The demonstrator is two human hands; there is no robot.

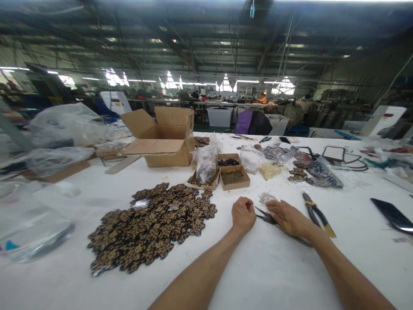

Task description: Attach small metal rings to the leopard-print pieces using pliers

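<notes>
My left hand point(243, 214) rests on the white table point(277, 275) curled into a fist; whatever is inside it is hidden. My right hand point(286, 217) lies just to its right, fingers closed around small dark pliers point(265, 216) whose tips point toward the left hand. A little heap of tiny pale beads point(267, 197) sits just beyond both hands. A wide pile of leopard-print flower-shaped pieces point(151, 226) spreads to the left of my left hand.
Yellow-handled pliers point(318, 213) lie right of my right hand, a dark phone point(392, 214) farther right. Small cardboard trays of beads point(234, 176), plastic bags point(206, 161) and an open carton point(164, 137) stand behind. More bags lie at far left point(35, 228).
</notes>
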